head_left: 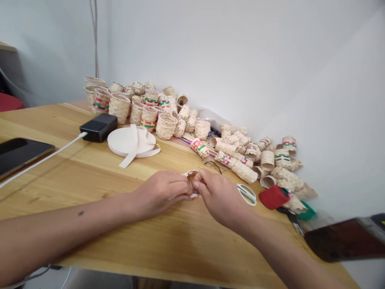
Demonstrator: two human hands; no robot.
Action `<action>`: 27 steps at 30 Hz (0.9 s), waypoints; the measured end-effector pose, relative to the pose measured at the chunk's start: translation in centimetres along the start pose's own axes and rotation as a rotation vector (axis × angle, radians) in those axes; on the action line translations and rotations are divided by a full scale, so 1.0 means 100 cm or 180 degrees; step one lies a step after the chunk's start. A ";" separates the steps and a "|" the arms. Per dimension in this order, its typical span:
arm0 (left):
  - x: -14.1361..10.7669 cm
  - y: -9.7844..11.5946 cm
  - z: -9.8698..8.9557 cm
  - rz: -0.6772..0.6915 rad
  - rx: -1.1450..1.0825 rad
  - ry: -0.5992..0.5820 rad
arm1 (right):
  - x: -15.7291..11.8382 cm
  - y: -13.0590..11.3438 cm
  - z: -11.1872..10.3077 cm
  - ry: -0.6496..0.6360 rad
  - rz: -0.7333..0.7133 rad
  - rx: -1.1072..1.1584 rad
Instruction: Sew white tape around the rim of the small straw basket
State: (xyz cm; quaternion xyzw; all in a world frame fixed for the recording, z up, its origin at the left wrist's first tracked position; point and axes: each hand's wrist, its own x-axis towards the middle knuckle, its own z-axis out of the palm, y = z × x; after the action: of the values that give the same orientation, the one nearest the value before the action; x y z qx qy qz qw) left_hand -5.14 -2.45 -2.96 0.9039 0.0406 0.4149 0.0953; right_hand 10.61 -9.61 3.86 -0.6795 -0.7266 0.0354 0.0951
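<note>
Just above the middle of the table, my left hand (pixel 170 186) is closed around a small woven basket (pixel 191 173). Only part of its pale rim, with reddish stitching, and its brownish inside show between my hands. My right hand (pixel 216 192) meets the basket from the right, thumb and forefinger pinched at its edge. What those fingers hold, if anything, is too small or hidden to tell. White-handled scissors (pixel 247 195) lie right beside my right hand, their blades mostly covered by it. A pair of glasses (pixel 212 164) rests just beyond my hands.
Many woven baskets (pixel 119 107) are piled along the wall, some with coloured bands. A roll of white ribbon (pixel 117 141), a black power bank (pixel 99 127) with white cable and a phone (pixel 22 154) lie left. On the right are a red object (pixel 274 197) and a dark device (pixel 345 240).
</note>
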 end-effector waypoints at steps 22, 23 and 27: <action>0.003 0.002 -0.001 -0.0088 -0.0344 0.0041 | 0.011 0.006 0.000 -0.0115 0.0329 0.1194; 0.003 0.002 -0.001 -0.0077 -0.0352 0.0050 | 0.011 0.007 -0.001 -0.0127 0.0291 0.1279; 0.002 0.001 -0.003 -0.0066 -0.0302 0.0101 | 0.009 0.013 0.001 -0.0096 -0.0009 0.1431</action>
State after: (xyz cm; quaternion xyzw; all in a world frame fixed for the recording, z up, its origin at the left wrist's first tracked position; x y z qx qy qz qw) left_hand -5.19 -2.50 -2.61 0.8912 0.0317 0.4297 0.1417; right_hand 11.81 -8.61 3.65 -0.6396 -0.7027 0.2064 0.2334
